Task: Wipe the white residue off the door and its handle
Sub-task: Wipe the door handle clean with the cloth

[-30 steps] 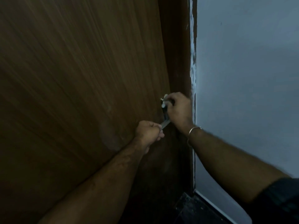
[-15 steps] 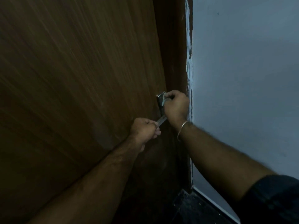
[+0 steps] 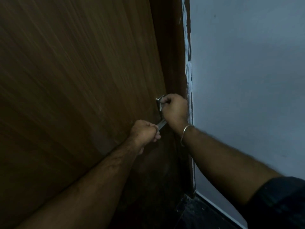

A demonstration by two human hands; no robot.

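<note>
The wooden door (image 3: pixel 74 96) fills the left and centre of the view, its brown grain running upward. Its metal handle (image 3: pixel 160 103) sits at the door's right edge, next to the dark door frame (image 3: pixel 171 55).

The left hand (image 3: pixel 144 132) is curled into a fist around the lower end of the handle's lever, where a short strip of bright metal shows between the two hands. The right hand (image 3: pixel 175 111) is also curled, its fingers closed against the upper part of the handle at the plate; whether it grips the metal itself or something small pressed to it cannot be told, since the fist hides it. A thin metal bangle (image 3: pixel 185 133) circles the right wrist, and a dark sleeve (image 3: pixel 280 200) covers the upper right arm.

Streaks of white residue (image 3: pixel 188 63) run down the strip where the frame meets the grey wall (image 3: pixel 247 80). A dark floor (image 3: pixel 198 214) shows at the bottom, beside a pale skirting line at the foot of the wall. The two forearms cross the lower door and hide much of it.
</note>
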